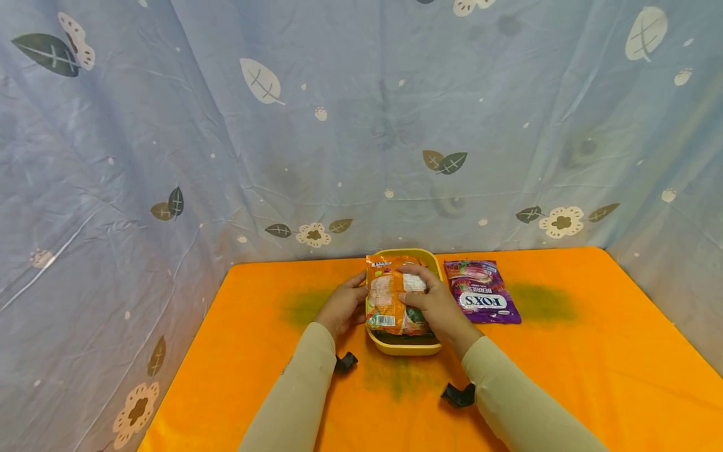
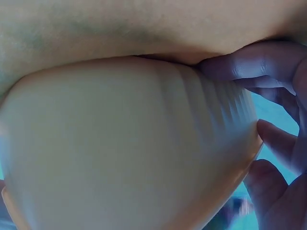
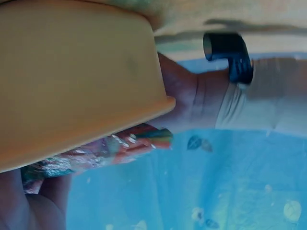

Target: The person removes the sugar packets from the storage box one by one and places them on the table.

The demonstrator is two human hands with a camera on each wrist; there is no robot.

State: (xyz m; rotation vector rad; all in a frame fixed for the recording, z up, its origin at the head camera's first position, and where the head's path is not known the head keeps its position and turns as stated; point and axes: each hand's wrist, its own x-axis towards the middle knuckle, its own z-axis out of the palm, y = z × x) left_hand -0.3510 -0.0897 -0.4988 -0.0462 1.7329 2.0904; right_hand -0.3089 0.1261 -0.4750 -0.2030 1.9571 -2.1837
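An orange candy bag (image 1: pixel 390 295), printed with a barcode and a white label, lies in the mouth of a yellow plastic container (image 1: pixel 402 349). My right hand (image 1: pixel 437 311) presses on the bag's top with thumb and index finger spread. In the right wrist view, the shiny bag (image 3: pixel 100 153) shows beyond the container's rim, beside my right hand (image 3: pixel 36 206). At the container's left side rests my left hand (image 1: pixel 343 306). The left wrist view shows its fingers (image 2: pixel 276 139) against the container's ribbed wall (image 2: pixel 211 105). What lies beneath the bag is mostly hidden.
Just right of the container, a purple Fox's Berries candy bag (image 1: pixel 482 294) lies flat on the orange tablecloth (image 1: pixel 570 351). A patterned grey-blue curtain (image 1: pixel 361 157) rises behind the table. Black wrist-worn mounts (image 1: pixel 459 395) hang under both forearms.
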